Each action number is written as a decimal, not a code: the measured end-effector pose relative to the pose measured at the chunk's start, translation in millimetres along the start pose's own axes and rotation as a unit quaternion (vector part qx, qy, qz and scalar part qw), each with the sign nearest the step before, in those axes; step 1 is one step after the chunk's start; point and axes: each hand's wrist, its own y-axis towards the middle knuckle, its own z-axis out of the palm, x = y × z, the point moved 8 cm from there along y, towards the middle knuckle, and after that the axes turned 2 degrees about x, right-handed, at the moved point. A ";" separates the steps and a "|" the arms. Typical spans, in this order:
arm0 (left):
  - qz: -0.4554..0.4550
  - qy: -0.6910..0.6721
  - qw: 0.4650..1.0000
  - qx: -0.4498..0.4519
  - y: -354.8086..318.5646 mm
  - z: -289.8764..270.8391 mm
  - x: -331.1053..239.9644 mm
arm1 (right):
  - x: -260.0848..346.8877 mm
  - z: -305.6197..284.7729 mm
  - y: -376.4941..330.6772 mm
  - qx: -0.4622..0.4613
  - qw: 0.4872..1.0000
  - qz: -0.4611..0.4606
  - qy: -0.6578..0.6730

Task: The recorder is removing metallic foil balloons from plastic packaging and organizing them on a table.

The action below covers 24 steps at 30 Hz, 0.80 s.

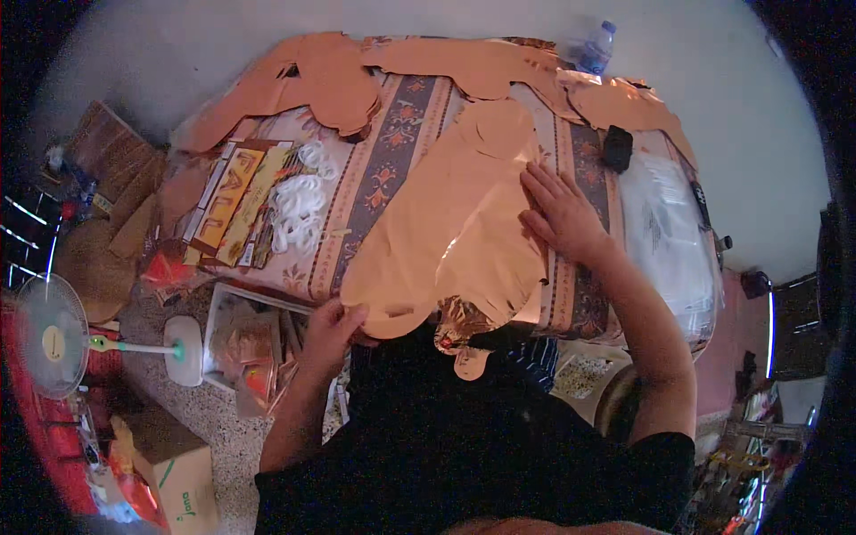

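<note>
The left hand (332, 323) has its fingertips tucked out of sight under the copper foil balloon (450, 227). The balloon covers much of the patterned bench (392, 152), and items in the clear packet (245, 352) on the floor are too blurred to identify.

A flat, uninflated rose-gold foil balloon (446, 223) lies on the bench (383, 169), its long shape running diagonally from upper right to lower left. Its surface is smooth and matte-shiny. The near end hangs over the bench edge, where a crinkled tail (468, 343) dangles.
</note>
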 end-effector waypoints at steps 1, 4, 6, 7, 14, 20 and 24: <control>0.044 0.007 0.999 -0.011 -1.7 0.7 -11.4 | -0.1 1.7 -0.7 -0.001 1.000 -0.015 -0.013; 0.240 0.114 0.963 -0.055 -10.9 10.0 -69.5 | 2.5 0.4 -1.4 0.004 1.000 -0.006 -0.022; 0.261 0.153 0.952 -0.052 -15.8 25.9 -94.7 | 2.5 1.5 -1.8 -0.003 1.000 -0.005 -0.019; 0.278 0.191 0.940 -0.051 -18.8 36.5 -105.8 | 2.3 1.2 -2.0 -0.007 1.000 -0.004 -0.016; 0.425 0.304 0.832 0.188 -20.4 158.5 -126.6 | -0.3 1.6 -5.6 -0.023 1.000 -0.006 0.003; 0.468 0.364 0.736 0.328 -12.4 189.0 -110.9 | 1.5 1.5 -2.3 -0.021 1.000 0.005 0.014; 0.297 0.345 0.856 0.246 64.2 136.0 -121.0 | -4.9 1.9 -8.7 -0.035 0.999 0.015 0.011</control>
